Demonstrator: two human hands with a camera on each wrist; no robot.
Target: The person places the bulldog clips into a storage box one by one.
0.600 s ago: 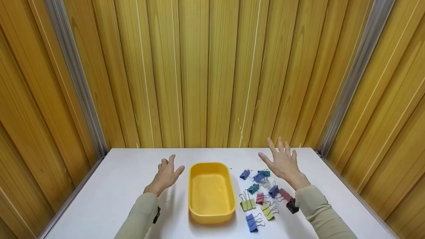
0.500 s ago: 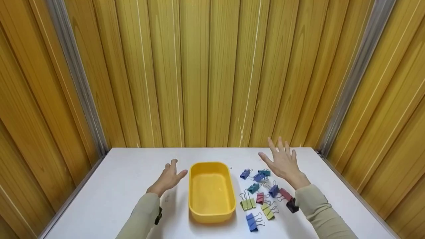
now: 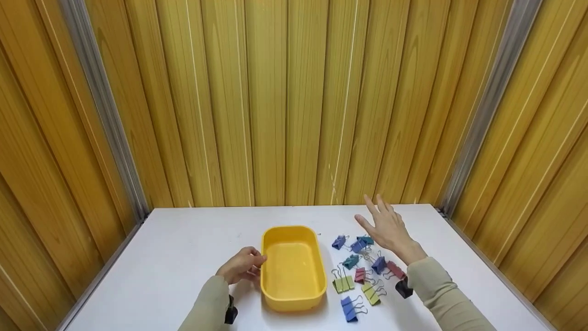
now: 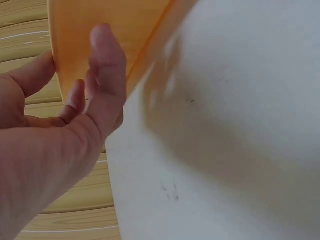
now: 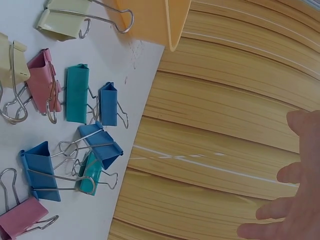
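A yellow plastic bin stands on the white table with nothing visible inside. My left hand is at its left rim: the thumb meets the rim and the bent fingers lie along the outer wall, as the left wrist view shows on the bin. Spread fingers mark my right hand, raised over the far right with nothing in it. Below and beside it lie several binder clips, among them a blue clip, a yellow clip, a red clip and a teal clip.
The white table runs back to a wood-patterned wall. Similar panels rise on both sides, with grey metal posts in the corners. Some clips overlap at the back of the scatter, right of the bin.
My left hand has come down and toward me to the bin's left rim, its fingers bending. The right hand has shifted slightly left and down, still spread. Bin and clips have stayed put.
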